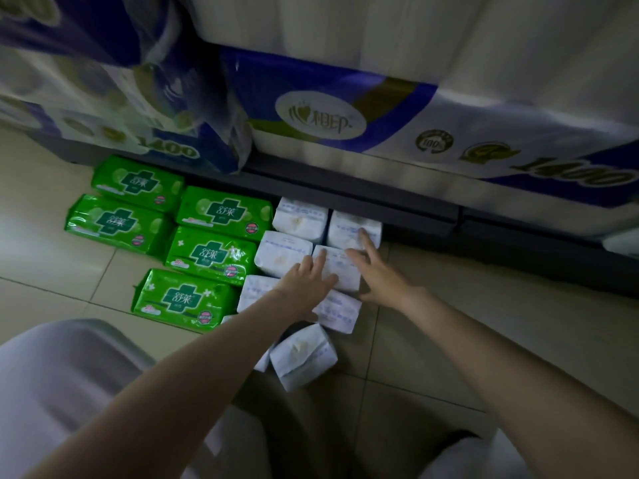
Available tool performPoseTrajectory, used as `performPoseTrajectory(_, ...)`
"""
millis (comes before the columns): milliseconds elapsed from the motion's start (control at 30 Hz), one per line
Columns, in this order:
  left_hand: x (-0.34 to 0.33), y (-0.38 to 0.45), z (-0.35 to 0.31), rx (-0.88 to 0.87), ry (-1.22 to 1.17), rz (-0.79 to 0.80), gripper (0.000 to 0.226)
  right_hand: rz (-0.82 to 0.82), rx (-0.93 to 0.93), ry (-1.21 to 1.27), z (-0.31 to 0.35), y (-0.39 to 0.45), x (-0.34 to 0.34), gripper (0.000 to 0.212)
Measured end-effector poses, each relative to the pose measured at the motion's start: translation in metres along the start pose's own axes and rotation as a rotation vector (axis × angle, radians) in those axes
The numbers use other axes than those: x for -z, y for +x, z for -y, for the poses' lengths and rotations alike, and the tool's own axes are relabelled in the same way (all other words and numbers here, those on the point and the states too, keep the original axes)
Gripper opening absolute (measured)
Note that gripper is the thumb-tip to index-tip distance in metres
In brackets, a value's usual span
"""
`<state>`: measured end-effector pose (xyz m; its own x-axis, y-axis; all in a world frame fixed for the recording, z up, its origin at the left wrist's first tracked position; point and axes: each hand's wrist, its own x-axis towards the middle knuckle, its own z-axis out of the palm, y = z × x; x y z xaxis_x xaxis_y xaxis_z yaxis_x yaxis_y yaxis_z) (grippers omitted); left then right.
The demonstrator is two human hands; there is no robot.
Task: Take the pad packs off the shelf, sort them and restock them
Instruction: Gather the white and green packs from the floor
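On the tiled floor (449, 326), both hands' grips released, flat on white packs (340, 271).

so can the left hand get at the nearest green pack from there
Probably yes. The left hand rests on the white packs, and the green pack lies just left of that arm, top bare, nothing between.

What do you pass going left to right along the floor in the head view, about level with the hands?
Green packs → white packs → left hand → right hand → bare floor tiles.
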<state>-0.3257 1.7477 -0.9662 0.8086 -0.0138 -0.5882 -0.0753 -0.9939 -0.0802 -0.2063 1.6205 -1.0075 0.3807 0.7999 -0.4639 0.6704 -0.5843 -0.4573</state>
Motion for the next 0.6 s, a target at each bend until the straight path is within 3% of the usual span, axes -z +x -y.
performPoseTrajectory(133, 0.0, 0.009, -0.001, 0.005, 0.042, 0.032, 0.084, -0.001, 0.068, -0.21, -0.009, 0.002, 0.022, 0.077)
performPoseTrajectory(267, 0.001, 0.012, 0.004, -0.01, 0.099, 0.011, 0.09, -0.162, 0.035, -0.397, -0.005, 0.01, 0.03, 0.08)
performPoseTrajectory(433, 0.001, 0.013, 0.008, 0.029, -0.062, -0.07, 0.095, -0.354, 0.051, -0.516, 0.004, 0.017, 0.02, 0.048)
performPoseTrajectory(500, 0.002, 0.017, 0.012, 0.026, -0.157, -0.098, 0.088, -0.297, -0.014, -0.455, 0.006, 0.016, 0.021, 0.049)
performPoseTrajectory(600, -0.002, 0.022, 0.011, 0.022, -0.179, -0.114, 0.08, -0.172, 0.04, -0.504, 0.005, 0.019, 0.017, 0.051)
